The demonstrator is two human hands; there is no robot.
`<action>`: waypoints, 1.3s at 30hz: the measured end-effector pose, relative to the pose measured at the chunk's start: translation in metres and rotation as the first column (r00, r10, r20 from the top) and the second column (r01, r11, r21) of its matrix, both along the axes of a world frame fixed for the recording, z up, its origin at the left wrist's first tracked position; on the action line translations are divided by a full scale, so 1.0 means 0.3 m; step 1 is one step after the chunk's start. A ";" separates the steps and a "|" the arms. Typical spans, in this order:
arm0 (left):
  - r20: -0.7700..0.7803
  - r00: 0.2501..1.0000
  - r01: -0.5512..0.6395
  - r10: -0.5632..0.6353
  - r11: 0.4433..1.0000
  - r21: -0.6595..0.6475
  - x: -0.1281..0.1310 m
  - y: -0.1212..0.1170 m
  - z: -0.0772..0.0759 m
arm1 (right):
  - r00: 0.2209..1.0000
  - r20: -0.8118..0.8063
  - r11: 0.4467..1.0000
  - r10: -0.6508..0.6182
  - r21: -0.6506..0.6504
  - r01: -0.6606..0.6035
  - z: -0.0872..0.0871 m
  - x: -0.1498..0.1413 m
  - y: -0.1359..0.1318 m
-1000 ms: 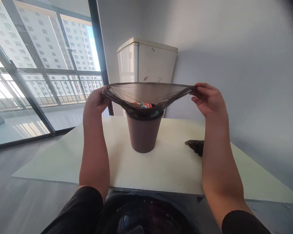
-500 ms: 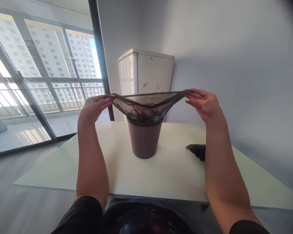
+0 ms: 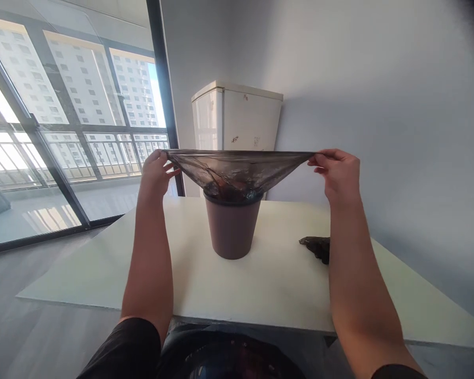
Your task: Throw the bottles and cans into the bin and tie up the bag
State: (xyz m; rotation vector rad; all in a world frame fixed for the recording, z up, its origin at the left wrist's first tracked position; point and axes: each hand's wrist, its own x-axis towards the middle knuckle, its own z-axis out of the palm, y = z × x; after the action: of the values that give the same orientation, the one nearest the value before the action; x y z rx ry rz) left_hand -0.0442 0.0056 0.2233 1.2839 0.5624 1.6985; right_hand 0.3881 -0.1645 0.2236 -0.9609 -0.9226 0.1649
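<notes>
A thin, see-through black garbage bag point(image 3: 237, 167) rises from a brown trash can point(image 3: 233, 229) and is stretched wide above it. My left hand point(image 3: 156, 171) pinches one end of the bag's top edge. At the opposite end, my right hand point(image 3: 337, 171) pinches the edge between thumb and fingers. The edge runs taut and almost level between them. Through the film, dark and reddish contents show blurred near the can's rim; their kinds cannot be made out.
The can stands on a pale tabletop point(image 3: 205, 287). A crumpled black plastic bundle point(image 3: 316, 248) lies beside my right forearm, partly hidden by it. Behind the table is a white refrigerator point(image 3: 253, 118). Glass doors point(image 3: 75, 131) are on the left, a bare wall on the right.
Earlier the bag's mouth gaped, showing an orange-and-white wrapper inside. Now its near edge is pulled up level with the far one, hiding the wrapper. The can stays on the table.
</notes>
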 end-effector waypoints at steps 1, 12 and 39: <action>0.041 0.995 0.093 -0.092 0.995 -0.042 0.011 -0.006 0.001 | 0.997 -0.064 0.999 0.049 -0.004 -0.049 -0.001 0.002 0.009; 0.311 0.846 0.415 -0.433 0.901 0.127 0.079 -0.051 0.031 | 0.780 -0.241 0.815 0.578 0.128 -0.565 0.002 -0.074 0.010; -0.670 0.716 0.017 -0.194 0.965 -0.262 -0.198 0.102 -0.165 | 0.792 0.031 0.767 0.610 0.232 -0.599 -0.068 -0.063 0.072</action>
State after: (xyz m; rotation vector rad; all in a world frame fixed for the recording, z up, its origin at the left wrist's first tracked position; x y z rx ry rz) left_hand -0.1037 0.0363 0.1740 1.7265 1.0715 0.9595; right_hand 0.3694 -0.1427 0.2032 -0.4088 -1.1603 0.6165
